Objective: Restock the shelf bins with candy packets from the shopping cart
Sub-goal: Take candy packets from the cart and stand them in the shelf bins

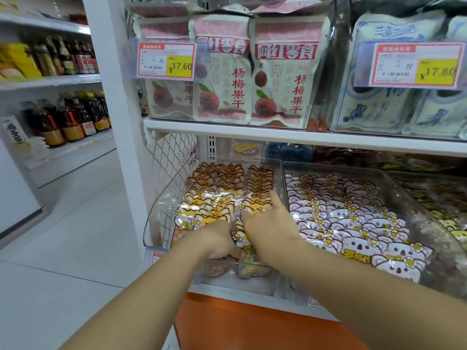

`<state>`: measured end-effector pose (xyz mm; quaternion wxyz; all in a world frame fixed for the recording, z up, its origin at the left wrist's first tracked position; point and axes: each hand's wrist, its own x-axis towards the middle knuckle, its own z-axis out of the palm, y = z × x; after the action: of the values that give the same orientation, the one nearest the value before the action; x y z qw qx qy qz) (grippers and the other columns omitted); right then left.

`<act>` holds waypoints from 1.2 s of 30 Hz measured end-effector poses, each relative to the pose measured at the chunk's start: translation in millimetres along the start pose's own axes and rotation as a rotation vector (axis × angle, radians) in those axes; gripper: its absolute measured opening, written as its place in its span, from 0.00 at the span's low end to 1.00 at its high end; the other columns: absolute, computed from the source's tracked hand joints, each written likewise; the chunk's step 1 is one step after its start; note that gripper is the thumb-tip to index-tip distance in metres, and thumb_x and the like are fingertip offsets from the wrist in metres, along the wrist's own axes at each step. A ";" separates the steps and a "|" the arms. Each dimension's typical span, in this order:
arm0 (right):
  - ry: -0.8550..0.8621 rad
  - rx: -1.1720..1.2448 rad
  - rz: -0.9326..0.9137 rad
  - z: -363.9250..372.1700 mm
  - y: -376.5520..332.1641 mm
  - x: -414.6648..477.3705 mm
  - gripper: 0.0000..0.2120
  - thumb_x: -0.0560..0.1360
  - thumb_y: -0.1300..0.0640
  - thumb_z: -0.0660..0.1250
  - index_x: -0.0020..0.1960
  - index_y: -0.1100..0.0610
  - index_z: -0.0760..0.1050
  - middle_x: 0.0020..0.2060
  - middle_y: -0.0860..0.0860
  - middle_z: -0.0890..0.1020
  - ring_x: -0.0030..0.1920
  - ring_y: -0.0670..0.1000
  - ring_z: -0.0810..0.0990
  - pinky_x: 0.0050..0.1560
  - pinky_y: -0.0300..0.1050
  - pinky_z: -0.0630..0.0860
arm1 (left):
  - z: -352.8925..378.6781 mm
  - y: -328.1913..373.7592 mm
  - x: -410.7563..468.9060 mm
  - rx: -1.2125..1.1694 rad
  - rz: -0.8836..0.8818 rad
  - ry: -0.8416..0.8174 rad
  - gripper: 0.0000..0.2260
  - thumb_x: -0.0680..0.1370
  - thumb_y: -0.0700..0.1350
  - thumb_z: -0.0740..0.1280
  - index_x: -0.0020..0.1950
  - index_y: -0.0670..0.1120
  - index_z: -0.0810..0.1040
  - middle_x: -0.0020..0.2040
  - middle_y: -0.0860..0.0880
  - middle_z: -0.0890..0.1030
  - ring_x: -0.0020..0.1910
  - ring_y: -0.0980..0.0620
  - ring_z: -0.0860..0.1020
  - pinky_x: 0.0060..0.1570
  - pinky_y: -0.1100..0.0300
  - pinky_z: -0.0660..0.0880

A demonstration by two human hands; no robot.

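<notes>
Head view: clear shelf bin [151,223], left end of the lower shelf, packed with rows of yellow and brown candy packets [209,205].

Left hand [217,238]: at the bin's front edge, fingers curled round the front packets.

Right hand [267,231]: just beside it, fingers straight, pressing on the right-hand row.

Neighbouring bin [328,167]: touching on the right, holding white koala packets [353,218].

Wire mesh panel [171,162]: along the first bin's left side.

Upper shelf board [252,133]: pink fruit pouches [222,72] behind a 17.60 price tag [166,60]; blue-and-white pouches [379,97] behind a 17.80 price tag [414,64].

Below the bins: orange panel [252,324].

Room: white tiled floor [63,248]; dark bottles [70,117] on aisle shelves at left.

Obscured: both forearms cover the bin's front edge; goods behind the bins are dark and blurred; the far-right bin is cut off.
</notes>
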<state>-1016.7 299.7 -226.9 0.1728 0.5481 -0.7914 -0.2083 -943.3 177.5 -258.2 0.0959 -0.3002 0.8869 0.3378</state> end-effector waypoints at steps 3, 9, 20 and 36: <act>0.050 -0.023 -0.013 4.5 -1.4 -2.5 0.27 0.77 0.63 0.60 0.75 0.62 0.60 0.36 0.49 0.80 0.46 0.54 0.82 0.77 0.61 0.40 | 2.4 1.1 -0.7 0.013 0.002 0.041 0.14 0.74 0.50 0.76 0.48 0.42 0.77 0.42 0.44 0.80 0.41 0.48 0.76 0.40 0.59 0.70; -0.201 -0.009 0.116 -9.2 7.9 10.0 0.11 0.77 0.48 0.66 0.56 0.52 0.76 0.34 0.47 0.75 0.57 0.56 0.78 0.74 0.69 0.41 | 5.3 2.7 -3.0 -0.018 -0.009 0.096 0.15 0.72 0.52 0.77 0.48 0.40 0.83 0.47 0.43 0.85 0.47 0.47 0.83 0.53 0.53 0.80; -0.061 0.190 0.128 -8.6 16.0 -8.6 0.46 0.69 0.33 0.70 0.77 0.55 0.57 0.68 0.55 0.71 0.71 0.59 0.66 0.73 0.72 0.38 | -13.5 0.6 -28.7 0.222 0.092 0.197 0.15 0.70 0.56 0.77 0.41 0.45 0.82 0.41 0.45 0.83 0.43 0.47 0.81 0.39 0.58 0.73; 0.154 0.242 -0.180 -11.1 -1.7 -8.6 0.23 0.74 0.55 0.70 0.68 0.53 0.69 0.64 0.56 0.68 0.57 0.60 0.74 0.56 0.56 0.71 | -20.0 -17.1 -32.4 0.334 -0.154 0.348 0.25 0.71 0.53 0.76 0.62 0.44 0.71 0.63 0.43 0.69 0.55 0.44 0.78 0.50 0.56 0.75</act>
<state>-1006.9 305.8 -218.7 0.1462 0.6479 -0.7429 -0.0833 -906.4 169.4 -240.3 0.0154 -0.4004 0.9081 0.1217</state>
